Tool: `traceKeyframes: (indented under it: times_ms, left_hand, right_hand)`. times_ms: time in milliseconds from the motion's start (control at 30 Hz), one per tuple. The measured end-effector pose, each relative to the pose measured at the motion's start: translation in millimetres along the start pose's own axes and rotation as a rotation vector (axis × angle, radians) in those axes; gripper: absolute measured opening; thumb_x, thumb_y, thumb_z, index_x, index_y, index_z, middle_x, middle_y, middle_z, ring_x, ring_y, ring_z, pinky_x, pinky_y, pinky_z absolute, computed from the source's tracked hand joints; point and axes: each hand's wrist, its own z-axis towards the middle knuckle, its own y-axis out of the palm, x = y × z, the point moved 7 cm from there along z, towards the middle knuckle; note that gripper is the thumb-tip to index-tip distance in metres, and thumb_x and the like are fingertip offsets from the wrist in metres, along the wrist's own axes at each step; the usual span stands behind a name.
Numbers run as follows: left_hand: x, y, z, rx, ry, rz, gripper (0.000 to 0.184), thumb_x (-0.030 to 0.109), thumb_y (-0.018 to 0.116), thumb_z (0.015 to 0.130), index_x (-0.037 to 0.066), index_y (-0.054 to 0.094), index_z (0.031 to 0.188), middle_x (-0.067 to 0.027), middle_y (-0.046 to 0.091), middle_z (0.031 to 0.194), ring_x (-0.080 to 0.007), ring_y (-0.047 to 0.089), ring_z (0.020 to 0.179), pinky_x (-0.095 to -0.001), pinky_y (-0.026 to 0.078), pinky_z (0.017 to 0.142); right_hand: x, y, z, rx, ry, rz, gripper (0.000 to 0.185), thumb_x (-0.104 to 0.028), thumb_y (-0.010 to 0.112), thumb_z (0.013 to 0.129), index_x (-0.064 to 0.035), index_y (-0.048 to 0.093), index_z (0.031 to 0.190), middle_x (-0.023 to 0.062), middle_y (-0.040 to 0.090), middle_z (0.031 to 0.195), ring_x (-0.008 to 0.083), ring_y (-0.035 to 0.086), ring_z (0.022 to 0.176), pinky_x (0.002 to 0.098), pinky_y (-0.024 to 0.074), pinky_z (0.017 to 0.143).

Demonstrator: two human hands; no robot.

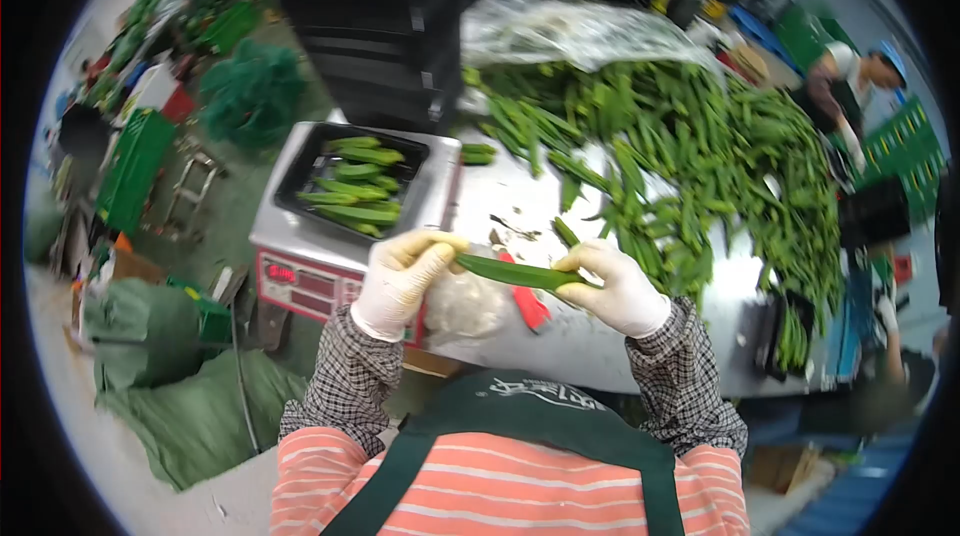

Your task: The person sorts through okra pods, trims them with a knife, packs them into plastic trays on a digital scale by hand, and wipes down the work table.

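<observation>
Between my two gloved hands an okra pod [515, 272] is stretched level above the near side of the metal table. My left hand [408, 276] pinches one end of it, and my right hand [615, 288] pinches the other. Under the pod lie a red-handled tool [530, 308], partly hidden, and a clear plastic bag [468, 308]. To the left, a black tray [300, 176] holding several okra pods rests on a scale [440, 186] with a lit red display. A big heap of okra [660, 156] spreads across the right and back of the table.
Tall stacked black trays [375, 46] stand behind the scale. Plastic sheeting [590, 31] covers the back of the heap. Another black tray with okra [790, 336] sits at the right edge. Two other people [850, 86] are at the right. Green sacks [190, 416] lie on the floor.
</observation>
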Motion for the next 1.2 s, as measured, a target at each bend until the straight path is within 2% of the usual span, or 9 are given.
traceKeyframes:
  times_ms: [100, 233, 300, 367, 433, 533, 767, 1067, 1200]
  left_hand:
    - [-49, 66, 8, -0.255, -0.110, -0.179, 0.040, 0.014, 0.058, 0.088, -0.004, 0.048, 0.123, -0.0131, 0.061, 0.103, -0.0160, 0.058, 0.094, -0.0283, 0.045, 0.084]
    - [-68, 76, 20, -0.215, -0.142, -0.177, 0.040, 0.016, 0.058, 0.089, -0.004, 0.048, 0.122, -0.0138, 0.061, 0.105, -0.0170, 0.058, 0.095, -0.0287, 0.045, 0.087]
    - [-72, 75, 22, -0.186, -0.182, -0.120, 0.033, 0.015, 0.059, 0.088, -0.004, 0.054, 0.115, -0.0125, 0.063, 0.100, -0.0170, 0.059, 0.093, -0.0286, 0.046, 0.086]
    - [-87, 73, 22, -0.190, -0.183, -0.099, 0.032, 0.015, 0.058, 0.089, -0.004, 0.054, 0.114, -0.0125, 0.063, 0.099, -0.0171, 0.059, 0.092, -0.0290, 0.046, 0.086]
    - [-99, 79, 18, -0.229, -0.203, -0.074, 0.031, 0.014, 0.057, 0.090, -0.005, 0.054, 0.114, -0.0126, 0.063, 0.100, -0.0167, 0.059, 0.094, -0.0277, 0.045, 0.086]
    - [-114, 87, 6, -0.265, -0.221, -0.099, 0.029, 0.012, 0.055, 0.090, -0.006, 0.054, 0.113, -0.0121, 0.064, 0.100, -0.0159, 0.060, 0.094, -0.0269, 0.046, 0.086]
    - [-103, 69, -38, -0.188, -0.329, 0.063, 0.027, 0.008, 0.054, 0.089, -0.006, 0.055, 0.113, -0.0118, 0.063, 0.103, -0.0136, 0.059, 0.095, -0.0241, 0.045, 0.084]
    - [-22, 59, -31, -0.019, 0.426, 0.743, 0.053, 0.009, 0.072, 0.070, 0.002, 0.053, 0.119, -0.0173, 0.055, 0.117, -0.0288, 0.055, 0.107, -0.0354, 0.045, 0.090]
    - [-9, 53, -14, 0.033, 0.480, 0.749, 0.034, 0.006, 0.069, 0.072, 0.002, 0.059, 0.104, -0.0138, 0.061, 0.091, -0.0274, 0.061, 0.081, -0.0310, 0.050, 0.073]
  right_hand:
    - [39, -32, -97, 0.047, 0.229, 0.021, 0.023, -0.007, 0.069, 0.072, -0.0028, 0.064, 0.094, 0.0115, 0.060, 0.089, 0.0258, 0.057, 0.084, 0.0327, 0.0451, 0.076]
    - [78, -67, -284, 0.088, 0.893, 0.146, 0.027, -0.006, 0.070, 0.070, -0.0020, 0.065, 0.097, 0.0117, 0.061, 0.092, 0.0261, 0.058, 0.091, 0.0323, 0.0451, 0.084]
    - [91, -86, -360, 0.105, 0.942, -0.401, 0.025, -0.006, 0.069, 0.071, -0.0001, 0.065, 0.094, 0.0116, 0.061, 0.090, 0.0241, 0.059, 0.088, 0.0308, 0.0458, 0.082]
    - [98, -97, -370, 0.297, 0.876, -0.602, 0.022, -0.006, 0.068, 0.072, 0.0013, 0.064, 0.093, 0.0120, 0.061, 0.089, 0.0233, 0.060, 0.084, 0.0293, 0.0468, 0.078]
    - [95, -86, -308, 0.539, 0.815, -0.178, 0.017, -0.004, 0.064, 0.075, 0.0019, 0.064, 0.091, 0.0139, 0.060, 0.085, 0.0248, 0.061, 0.079, 0.0287, 0.0476, 0.073]
    - [106, -42, -203, 0.475, 0.437, -0.460, 0.011, -0.009, 0.064, 0.075, -0.0043, 0.065, 0.086, 0.0134, 0.061, 0.084, 0.0301, 0.059, 0.081, 0.0364, 0.0481, 0.073]
    - [171, 30, -52, 0.115, 0.650, -0.701, 0.022, -0.025, 0.058, 0.082, -0.0071, 0.064, 0.093, 0.0152, 0.060, 0.092, 0.0309, 0.059, 0.086, 0.0384, 0.0477, 0.076]
    - [9, 8, -6, 0.062, 0.018, -0.279, 0.013, -0.017, 0.062, 0.076, -0.0050, 0.064, 0.077, 0.0118, 0.059, 0.074, 0.0286, 0.060, 0.067, 0.0371, 0.0482, 0.059]
    - [-25, 13, 12, 0.097, -0.078, 0.031, 0.023, -0.022, 0.067, 0.077, -0.0039, 0.064, 0.090, 0.0116, 0.061, 0.080, 0.0235, 0.062, 0.068, 0.0322, 0.0491, 0.061]
